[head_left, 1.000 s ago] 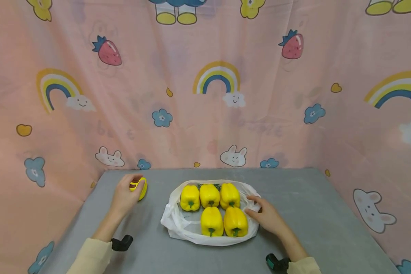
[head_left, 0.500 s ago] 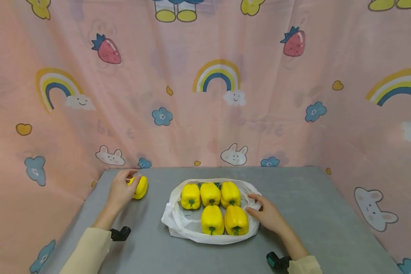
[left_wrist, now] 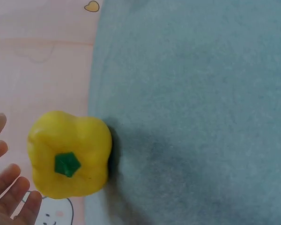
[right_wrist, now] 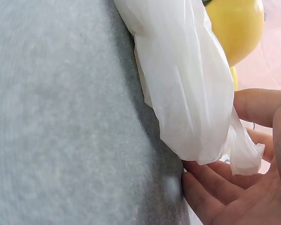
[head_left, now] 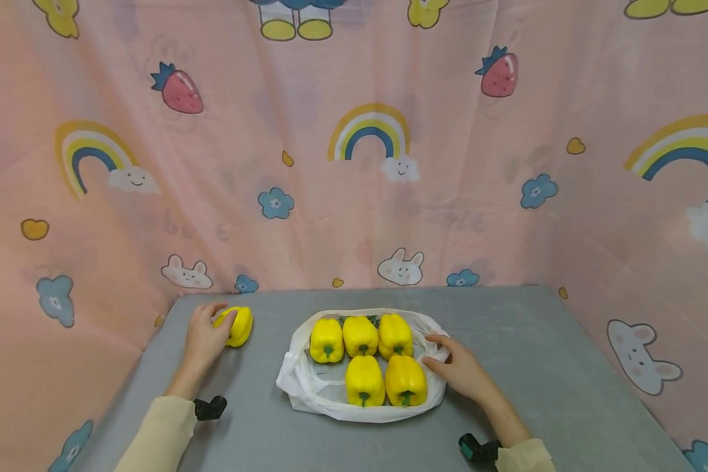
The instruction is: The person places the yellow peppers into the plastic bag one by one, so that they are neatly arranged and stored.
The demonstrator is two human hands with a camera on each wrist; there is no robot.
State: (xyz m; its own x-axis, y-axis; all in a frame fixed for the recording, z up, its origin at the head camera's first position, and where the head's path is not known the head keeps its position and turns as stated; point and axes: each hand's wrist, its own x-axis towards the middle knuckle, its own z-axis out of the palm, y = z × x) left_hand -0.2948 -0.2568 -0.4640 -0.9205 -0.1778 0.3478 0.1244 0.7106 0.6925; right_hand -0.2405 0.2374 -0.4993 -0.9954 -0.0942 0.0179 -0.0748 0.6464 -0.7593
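Fingers (left_wrist: 11, 185) of the left hand (head_left: 203, 337) lie fairly straight and spread beside a lone pepper (head_left: 236, 326) at the far left of the grey table (head_left: 543, 367); from the head view they seem to touch its left side, while the wrist view shows a slight gap, so I cannot tell whether they make contact. Right of it, an open white bag (head_left: 307, 387) at the table's middle holds five peppers (head_left: 362, 359), three far and two near. At the bag's right rim the right hand (head_left: 463, 370) pinches the plastic between thumb and curled fingers (right_wrist: 215, 185).
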